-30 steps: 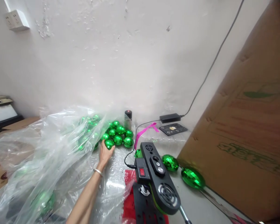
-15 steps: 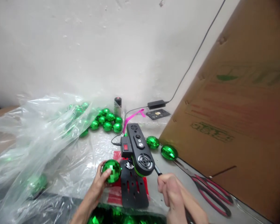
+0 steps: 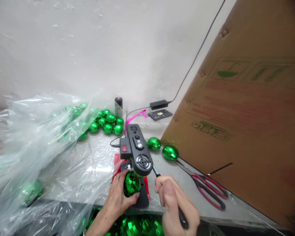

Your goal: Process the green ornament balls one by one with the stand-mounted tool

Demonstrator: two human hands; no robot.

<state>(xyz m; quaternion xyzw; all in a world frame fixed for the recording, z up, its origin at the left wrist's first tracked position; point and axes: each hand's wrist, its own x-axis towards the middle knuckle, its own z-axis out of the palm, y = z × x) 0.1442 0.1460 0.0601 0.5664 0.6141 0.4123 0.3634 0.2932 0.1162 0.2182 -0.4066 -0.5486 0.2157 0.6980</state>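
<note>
My left hand point(image 3: 120, 193) grips a shiny green mirror-ball ornament point(image 3: 132, 184), fingers round its left side and thumb at its lower edge. That ball sits under the lower end of a long black machine head point(image 3: 139, 149) with two round vents and a red switch, above a slotted black base plate point(image 3: 144, 196). Closed round the black handle of a screwdriver-like tool point(image 3: 182, 218) is my right hand point(image 3: 175, 205). Its metal shaft reaches up to the machine's right side; whether the tip touches or joins the machine is hidden.
More green balls point(image 3: 108, 128) lie at back left, partly under clear plastic sheeting point(image 3: 39, 144). Two balls point(image 3: 170, 152) and red-black scissors point(image 3: 208, 188) rest beside a cardboard box point(image 3: 236, 108). A power adapter point(image 3: 158, 104), dark card point(image 3: 159, 114) and black canister point(image 3: 118, 106) stand behind.
My left hand has brought the green ball rightward, from beside the machine to under its head. My right hand keeps its grip on the tool. The whole view has shifted slightly.
</note>
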